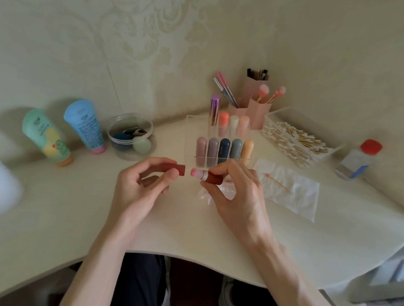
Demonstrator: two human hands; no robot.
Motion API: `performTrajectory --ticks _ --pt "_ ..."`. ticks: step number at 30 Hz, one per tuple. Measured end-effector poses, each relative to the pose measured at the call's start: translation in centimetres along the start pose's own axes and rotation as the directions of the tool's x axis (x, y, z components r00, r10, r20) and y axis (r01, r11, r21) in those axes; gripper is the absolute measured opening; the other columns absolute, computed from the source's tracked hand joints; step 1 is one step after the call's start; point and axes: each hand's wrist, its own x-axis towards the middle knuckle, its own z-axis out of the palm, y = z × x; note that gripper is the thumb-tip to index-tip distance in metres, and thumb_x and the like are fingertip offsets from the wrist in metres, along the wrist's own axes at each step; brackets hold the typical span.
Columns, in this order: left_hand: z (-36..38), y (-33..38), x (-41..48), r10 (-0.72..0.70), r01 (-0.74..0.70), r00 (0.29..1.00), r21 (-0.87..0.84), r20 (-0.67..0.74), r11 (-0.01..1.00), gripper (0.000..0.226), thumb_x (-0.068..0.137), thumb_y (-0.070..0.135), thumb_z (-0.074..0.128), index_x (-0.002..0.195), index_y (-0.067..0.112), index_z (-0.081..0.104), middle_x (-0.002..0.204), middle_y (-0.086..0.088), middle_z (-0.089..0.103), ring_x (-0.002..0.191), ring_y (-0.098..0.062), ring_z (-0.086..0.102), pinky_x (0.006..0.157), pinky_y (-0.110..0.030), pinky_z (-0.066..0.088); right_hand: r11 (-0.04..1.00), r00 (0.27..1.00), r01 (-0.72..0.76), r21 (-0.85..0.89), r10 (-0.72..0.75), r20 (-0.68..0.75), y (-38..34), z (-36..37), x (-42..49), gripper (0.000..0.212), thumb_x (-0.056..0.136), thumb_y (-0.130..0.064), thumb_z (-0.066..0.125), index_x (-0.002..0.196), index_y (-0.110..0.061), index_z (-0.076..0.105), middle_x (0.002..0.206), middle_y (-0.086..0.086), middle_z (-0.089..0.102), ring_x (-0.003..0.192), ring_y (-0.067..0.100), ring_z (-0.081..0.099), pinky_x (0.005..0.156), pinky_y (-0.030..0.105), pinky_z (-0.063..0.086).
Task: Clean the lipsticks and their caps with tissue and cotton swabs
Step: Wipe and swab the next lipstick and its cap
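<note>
My left hand [143, 184] holds a brick-red lipstick cap [176, 169], its open end facing right. My right hand [236, 193] grips the matching red lipstick [206, 176], whose pink tip points left at the cap with a small gap between them. A flat white tissue [296, 195] lies to the right with a used cotton swab [278, 182] on it. A crumpled tissue [207, 196] shows under my right hand. Behind my hands stands a clear organizer [190, 137] holding several capped lipsticks [224, 149].
A clear tray of cotton swabs [295, 140] and a red-capped bottle [357, 161] sit at the right. Pink brush holders [254, 108] stand at the back. Two tubes [46, 137] and a round tub of sponges [130, 136] are at the left.
</note>
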Motion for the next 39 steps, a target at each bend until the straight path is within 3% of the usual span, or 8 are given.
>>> performTrajectory --ticks 4,12,16,20,27,31,35,39 --pt "0.5 -0.1 -0.2 0.005 -0.007 0.998 0.031 0.058 0.999 0.019 0.082 0.021 0.081 0.101 0.017 0.078 0.087 0.000 0.076 0.064 -0.017 0.056 0.067 -0.020 0.049 0.999 0.999 0.041 -0.028 -0.042 -0.020 0.2 -0.1 0.0 0.020 0.085 -0.015 0.088 0.093 -0.017 0.069 0.092 -0.011 0.068 0.088 0.011 0.064 0.087 0.039 0.049" --pt "1.5 0.5 -0.4 0.066 -0.077 0.991 0.085 0.121 0.993 0.021 0.080 0.021 0.083 0.100 0.015 0.077 0.091 -0.003 0.078 0.059 -0.018 0.060 0.066 -0.020 0.051 0.992 0.993 0.113 -0.054 -0.114 -0.021 0.3 -0.2 0.0 0.018 0.086 -0.024 0.087 0.101 -0.021 0.077 0.094 -0.012 0.069 0.086 0.008 0.062 0.088 0.033 0.048" --pt "2.0 0.8 0.0 0.094 -0.107 0.989 0.117 0.114 0.987 0.024 0.079 0.020 0.084 0.100 0.012 0.078 0.090 -0.003 0.079 0.058 -0.020 0.064 0.067 -0.022 0.054 0.997 0.996 0.083 0.010 -0.082 -0.044 0.5 -0.5 -0.2 0.020 0.084 -0.019 0.089 0.101 -0.018 0.079 0.094 -0.010 0.070 0.082 0.010 0.063 0.082 0.028 0.051" --pt "2.9 1.3 0.6 0.117 -0.140 0.981 0.145 0.152 0.980 0.026 0.075 0.023 0.085 0.098 0.014 0.079 0.086 -0.001 0.079 0.055 -0.019 0.065 0.064 -0.021 0.053 0.996 0.998 0.027 0.087 -0.022 -0.066 0.6 -1.0 -0.4 0.022 0.081 -0.012 0.091 0.101 -0.011 0.081 0.092 -0.005 0.073 0.077 0.007 0.063 0.077 0.010 0.043" --pt "3.4 2.3 1.3 0.166 -0.207 0.957 0.158 0.238 0.965 0.016 0.087 0.013 0.080 0.103 0.013 0.079 0.086 -0.003 0.077 0.059 -0.024 0.067 0.060 -0.014 0.048 0.997 0.999 -0.035 0.070 0.036 -0.018 0.0 -0.8 -0.2 0.028 0.085 -0.022 0.088 0.111 -0.018 0.078 0.092 -0.011 0.071 0.080 0.002 0.062 0.076 0.008 0.042" --pt "2.9 2.7 2.3 0.216 -0.229 0.971 0.136 0.105 0.964 0.027 0.086 0.012 0.082 0.112 0.016 0.075 0.091 -0.001 0.080 0.053 -0.021 0.060 0.061 -0.022 0.053 0.998 0.998 -0.054 0.007 0.055 -0.014 -0.1 -0.7 -0.3 0.036 0.090 -0.027 0.083 0.125 -0.026 0.073 0.106 -0.016 0.069 0.087 0.004 0.064 0.078 0.018 0.052" --pt "2.1 2.1 4.0 0.276 -0.255 0.958 0.221 -0.071 0.941 0.032 0.079 0.017 0.088 0.105 0.012 0.070 0.091 0.002 0.080 0.056 -0.023 0.065 0.062 -0.025 0.054 0.998 0.995 -0.049 -0.037 0.046 -0.084 0.4 -0.6 -0.1 0.027 0.091 -0.022 0.081 0.117 -0.022 0.075 0.105 -0.011 0.066 0.091 0.007 0.062 0.082 0.026 0.053" --pt "2.8 1.6 5.0 0.353 -0.304 0.930 0.323 -0.104 0.896 0.027 0.080 0.020 0.089 0.098 0.012 0.070 0.091 0.005 0.078 0.057 -0.022 0.066 0.063 -0.035 0.056 0.996 0.996 -0.033 -0.084 0.027 -0.080 0.7 -0.1 -0.1 0.019 0.093 -0.018 0.073 0.111 -0.018 0.076 0.107 -0.008 0.068 0.103 0.013 0.063 0.087 0.033 0.053"
